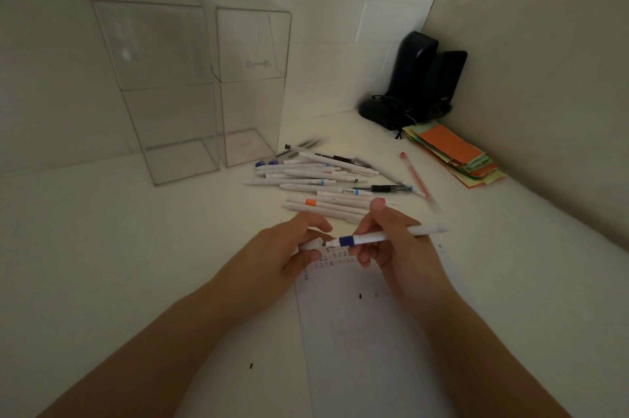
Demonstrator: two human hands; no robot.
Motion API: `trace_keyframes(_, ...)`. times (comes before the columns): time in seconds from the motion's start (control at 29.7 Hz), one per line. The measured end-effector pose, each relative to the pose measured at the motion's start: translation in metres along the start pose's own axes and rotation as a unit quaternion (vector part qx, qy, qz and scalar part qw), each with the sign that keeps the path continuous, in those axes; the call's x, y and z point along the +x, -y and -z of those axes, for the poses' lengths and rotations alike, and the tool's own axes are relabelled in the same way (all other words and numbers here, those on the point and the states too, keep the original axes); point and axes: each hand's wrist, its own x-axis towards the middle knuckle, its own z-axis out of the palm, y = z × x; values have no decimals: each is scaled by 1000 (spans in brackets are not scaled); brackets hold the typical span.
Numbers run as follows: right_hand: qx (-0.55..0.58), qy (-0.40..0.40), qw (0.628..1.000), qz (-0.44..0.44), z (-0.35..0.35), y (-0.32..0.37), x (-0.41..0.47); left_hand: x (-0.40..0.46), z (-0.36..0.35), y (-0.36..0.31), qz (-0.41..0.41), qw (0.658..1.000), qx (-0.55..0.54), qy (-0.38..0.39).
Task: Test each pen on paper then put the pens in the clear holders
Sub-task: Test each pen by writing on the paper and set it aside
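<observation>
My right hand (391, 240) grips a white pen (418, 231) with a blue band, its tip pointing left. A white pen cap (311, 244) sits in the fingers of my left hand (289, 247), just left of that tip. Both hands hover over a white sheet of paper (354, 322) with rows of small test marks near its top edge. A pile of several white pens (316, 179) lies behind the hands. Two tall clear holders (163, 87) (252, 83) stand at the back left, and I see no pens inside them.
A dark device with cables (415, 83) stands in the back right corner. Next to it lies a stack of coloured paper slips (456, 155). A red-capped clear pen (420, 182) lies apart at the right of the pile. Walls close off the back and right.
</observation>
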Motion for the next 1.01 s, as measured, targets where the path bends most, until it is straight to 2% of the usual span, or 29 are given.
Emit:
trace_keyframes(0.27, -45, -26, 998, 28, -1, 2, -2, 2, -6, 7, -30, 996, 86, 25)
trace_keyframes(0.47, -60, -7, 997, 40, -5, 0, -4, 2, -1, 7, -88, 984, 143, -52)
trace_keyframes(0.61, -42, 20, 998, 53, -4, -5, -1, 2, -2, 5, -64, 988, 130, -58)
trace_keyframes(0.74, -7, 28, 999, 42, -3, -9, -1, 3, -10, 3, -101, 974, 180, -90)
trace_keyframes(0.91, 8, 44, 998, 45, -2, -12, -2, 1, -18, -2, -105, 980, 147, -78)
trace_keyframes(1.01, 10, 44, 998, 39, -1, -12, -3, -1, -21, -5, -79, 993, 65, -51)
